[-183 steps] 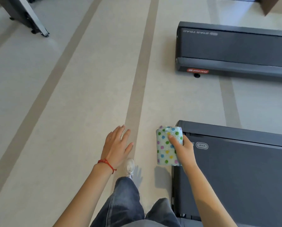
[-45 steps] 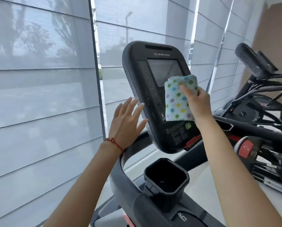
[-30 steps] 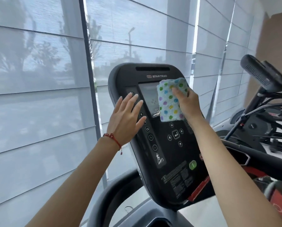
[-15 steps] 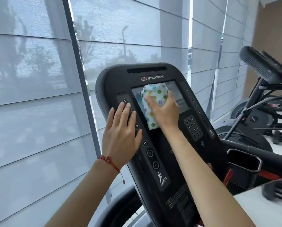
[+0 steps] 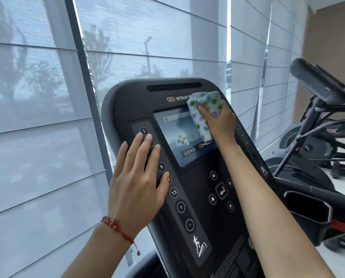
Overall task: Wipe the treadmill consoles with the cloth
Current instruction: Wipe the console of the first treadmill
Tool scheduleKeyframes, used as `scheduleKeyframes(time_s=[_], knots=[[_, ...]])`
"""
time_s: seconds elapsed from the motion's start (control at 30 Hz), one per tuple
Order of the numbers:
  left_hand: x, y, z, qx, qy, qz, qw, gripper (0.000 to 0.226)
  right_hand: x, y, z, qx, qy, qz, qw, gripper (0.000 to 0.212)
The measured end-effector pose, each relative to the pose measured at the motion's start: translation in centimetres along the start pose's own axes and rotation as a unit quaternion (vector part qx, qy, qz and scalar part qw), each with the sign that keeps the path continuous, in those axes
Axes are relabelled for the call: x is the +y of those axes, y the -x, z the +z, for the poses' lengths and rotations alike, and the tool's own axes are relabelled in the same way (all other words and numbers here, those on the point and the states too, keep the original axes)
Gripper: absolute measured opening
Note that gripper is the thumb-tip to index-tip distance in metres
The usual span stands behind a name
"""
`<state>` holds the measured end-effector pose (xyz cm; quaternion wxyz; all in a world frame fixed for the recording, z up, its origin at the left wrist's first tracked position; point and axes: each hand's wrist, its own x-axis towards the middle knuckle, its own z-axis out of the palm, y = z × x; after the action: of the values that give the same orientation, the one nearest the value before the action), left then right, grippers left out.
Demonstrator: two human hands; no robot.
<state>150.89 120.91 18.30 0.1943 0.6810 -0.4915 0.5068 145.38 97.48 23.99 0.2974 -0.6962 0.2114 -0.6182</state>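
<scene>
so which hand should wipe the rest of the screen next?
Right. The right hand already presses the cloth on the screen at its top right corner. The left hand lies flat and empty on the button column, bracing the console.

Black console (image 5: pixel 197 197) bears the dotted cloth (image 5: pixel 204 111) and both hands.

Bright, diffuse daylight enters through the translucent window blinds (image 5: pixel 47 97) ahead and at left, producing soft glare on the glossy console screen (image 5: pixel 179 135), minimal shadows, slight overall softness, and wide-angle bowing of straight lines toward the frame edges, with the exercise machine (image 5: pixel 318 117) at right mildly blurred.
</scene>
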Motion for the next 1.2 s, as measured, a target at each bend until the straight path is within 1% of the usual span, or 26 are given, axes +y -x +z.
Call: scheduleKeyframes(time_s=[0.17, 0.3, 0.5, 0.57, 0.7, 0.8, 0.87, 0.93, 1.07, 1.2], knots=[[0.1, 0.0, 0.3, 0.012, 0.010, -0.012, 1.000, 0.047, 2.6, -2.6, -1.3, 0.040, 0.028, 0.046, 0.998, 0.050], [0.1, -0.1, 0.3, 0.017, 0.016, -0.016, 1.000, 0.046, 1.6, -1.9, -0.9, 0.049, 0.045, 0.058, 0.996, 0.048], [0.3, -0.2, 0.4, 0.022, 0.021, -0.022, 0.999, 0.044, -1.5, 1.5, -0.1, -0.001, 0.051, -0.005, 0.999, 0.037], [0.2, -0.1, 0.3, 0.021, 0.022, -0.021, 0.999, 0.044, -2.8, 3.1, 0.3, -0.027, 0.031, -0.027, 0.999, 0.034], [0.1, 0.0, 0.4, 0.018, 0.021, -0.019, 0.999, 0.044, -4.9, 5.9, 1.4, -0.065, -0.009, -0.102, 0.993, 0.035], [0.1, -0.1, 0.4, 0.016, 0.022, -0.019, 0.999, 0.044, -4.9, 5.9, 1.7, -0.074, -0.015, -0.128, 0.989, 0.036], [0.0, 0.0, 0.3, 0.011, 0.019, -0.018, 1.000, 0.045, -4.1, 4.8, 1.4, -0.073, -0.014, -0.112, 0.991, 0.035], [0.0, 0.0, 0.3, 0.006, 0.018, -0.017, 1.000, 0.046, -2.8, 3.1, 0.9, -0.064, -0.012, -0.079, 0.995, 0.034], [0.0, 0.1, 0.3, 0.006, 0.015, -0.017, 1.000, 0.046, 0.9, 0.0, -1.0, -0.004, 0.016, -0.009, 1.000, 0.043], [0.0, 0.0, 0.4, 0.012, 0.015, -0.017, 1.000, 0.045, 4.1, -1.8, -2.6, 0.041, 0.047, 0.050, 0.997, 0.047]])
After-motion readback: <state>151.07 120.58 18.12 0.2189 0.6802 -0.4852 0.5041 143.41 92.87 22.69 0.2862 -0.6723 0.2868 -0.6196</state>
